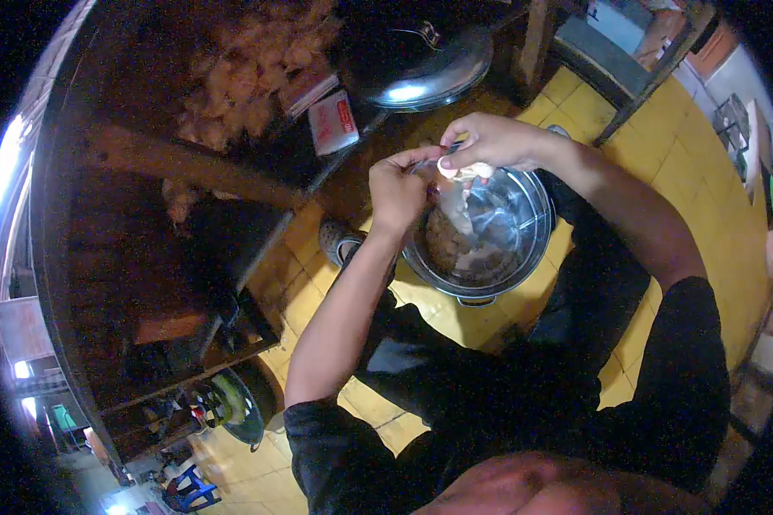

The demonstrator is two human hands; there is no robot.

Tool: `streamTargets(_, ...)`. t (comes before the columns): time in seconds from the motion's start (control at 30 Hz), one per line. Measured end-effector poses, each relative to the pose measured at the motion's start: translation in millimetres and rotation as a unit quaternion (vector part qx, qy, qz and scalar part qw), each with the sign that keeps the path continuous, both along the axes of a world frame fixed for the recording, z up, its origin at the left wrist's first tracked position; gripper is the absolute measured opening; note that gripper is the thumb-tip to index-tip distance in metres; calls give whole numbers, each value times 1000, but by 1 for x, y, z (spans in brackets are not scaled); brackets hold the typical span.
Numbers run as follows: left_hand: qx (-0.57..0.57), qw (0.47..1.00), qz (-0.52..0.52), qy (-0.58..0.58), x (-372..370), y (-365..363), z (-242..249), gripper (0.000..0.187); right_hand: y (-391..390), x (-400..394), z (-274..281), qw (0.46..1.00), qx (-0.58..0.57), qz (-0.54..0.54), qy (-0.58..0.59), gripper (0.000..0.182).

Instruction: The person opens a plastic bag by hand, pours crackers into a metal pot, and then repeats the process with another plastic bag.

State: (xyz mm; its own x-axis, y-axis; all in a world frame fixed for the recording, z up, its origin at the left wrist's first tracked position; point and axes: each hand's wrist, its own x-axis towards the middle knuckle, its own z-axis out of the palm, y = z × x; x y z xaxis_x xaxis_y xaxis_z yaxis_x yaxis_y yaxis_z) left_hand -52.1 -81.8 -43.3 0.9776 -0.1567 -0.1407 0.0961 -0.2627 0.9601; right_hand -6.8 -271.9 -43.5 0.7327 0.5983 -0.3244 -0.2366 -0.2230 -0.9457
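Note:
My left hand (pixel 401 193) is closed, its fingertips pinching the edge of a thin translucent piece that looks like a clear plastic bag (pixel 446 200). Right against those fingertips, my right hand (pixel 500 144) is curled round a small pale cream-coloured lump (pixel 465 171), whose kind I cannot tell. Both hands are over the far side of a large round metal pot (pixel 481 296), which stands on the floor between my legs. Inside it, brownish and pale contents (pixel 455 245) cover the left side, and the bare metal on the right shines.
To the left is a dark wooden table (pixel 206 163) with a heap of brown pieces (pixel 249 73) and a red-and-white packet (pixel 333 124). A wide metal pan (pixel 434 81) sits beyond the pot. Yellow tiles (pixel 670 172) cover the floor; a dark bowl (pixel 236 412) is at lower left.

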Motion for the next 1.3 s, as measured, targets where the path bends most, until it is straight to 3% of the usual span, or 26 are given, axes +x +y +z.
streamTargets(0.07, -8, 1000, 6, -9, 0, 0, -4, 24, 3, -2, 4, 1000, -27, -6, 0, 38)
streamTargets(0.13, -96, 992, -45, 75, -5, -6, 4, 32, 8, -5, 6, 998, -53, -14, -2, 41)
streamTargets(0.2, -45, 995, -82, 28, -14, -13, 12, 39, 11, -8, 5, 947, -243, -30, -207, 41)
streamTargets(0.23, 6, 993, -116, -17, -17, -16, 13, 50, 11, -3, -7, 947, -245, -31, -207, 41)
streamTargets(0.27, 66, 978, -114, -165, -12, -16, -9, 60, 11, 3, -26, 921, -241, -15, -305, 41)
streamTargets(0.3, 64, 978, -115, -165, -13, -18, -6, 60, 13, 2, -23, 885, -236, 2, -401, 41)
streamTargets(0.33, 106, 976, -94, -163, -14, -19, -3, 59, 12, 0, -18, 939, -210, 13, -272, 37)
streamTargets(0.37, 148, 973, -73, -161, -14, -20, -1, 58, 14, -2, -17, 939, -212, 13, -271, 37)
streamTargets(0.4, 146, 973, -72, -161, -12, -20, 0, 58, 16, -3, -16, 985, -119, -10, -121, 36)
streamTargets(0.43, 169, 974, -71, -136, -9, -19, 1, 55, 16, -4, -15, 999, -23, -33, 34, 35)
streamTargets(0.47, 192, 972, -70, -111, -7, -17, 1, 51, 16, 3, -22, 993, 59, -27, 101, 39)
streamTargets(0.57, 139, 980, -62, -130, -6, -14, -5, 43, 6, -3, 10, 975, 103, 3, 194, 51)
streamTargets(0.63, 143, 978, -53, -140, -8, -14, 2, 41, 5, -2, 9, 978, 90, 6, 190, 60)
streamTargets(0.73, 156, 974, -50, -155, -3, -9, -7, 41, 6, -2, -5, 984, 103, 8, 143, 64)
streamTargets(0.8, 163, 971, -58, -163, -2, -6, -8, 43, 11, -6, -6, 998, -51, 19, -14, 55)
streamTargets(0.83, 125, 984, -67, -105, -3, -6, -4, 40, 14, -7, -4, 998, -51, 20, -14, 55)
streamTargets(0.9, 86, 992, -77, -47, -3, -6, 1, 37, 18, -11, 1, 952, -209, 68, -215, 44)
streamTargets(0.93, 27, 998, -51, -10, -1, -7, 1, 31, 18, -15, 2, 949, -226, 34, -217, 31)
streamTargets(0.97, -32, 999, -23, 27, -1, -7, 2, 26, 18, -14, 2, 949, -226, 35, -217, 31)
streamTargets(1.07, -17, 1000, -5, -7, 1, 1, 6, 18, 24, -12, -3, 932, -248, 21, -262, 30)
streamTargets(1.17, -34, 997, 29, -60, 14, 8, -11, 22, 21, -10, -8, 814, -239, -61, -527, 27)
streamTargets(1.23, 29, 991, 26, -126, 16, 12, -9, 30, 20, -3, -8, 826, -220, -65, -516, 22)
streamTargets(1.3, 83, 983, 26, -164, 19, 15, -10, 33, 19, 1, -5, 875, -179, -48, -447, 24)
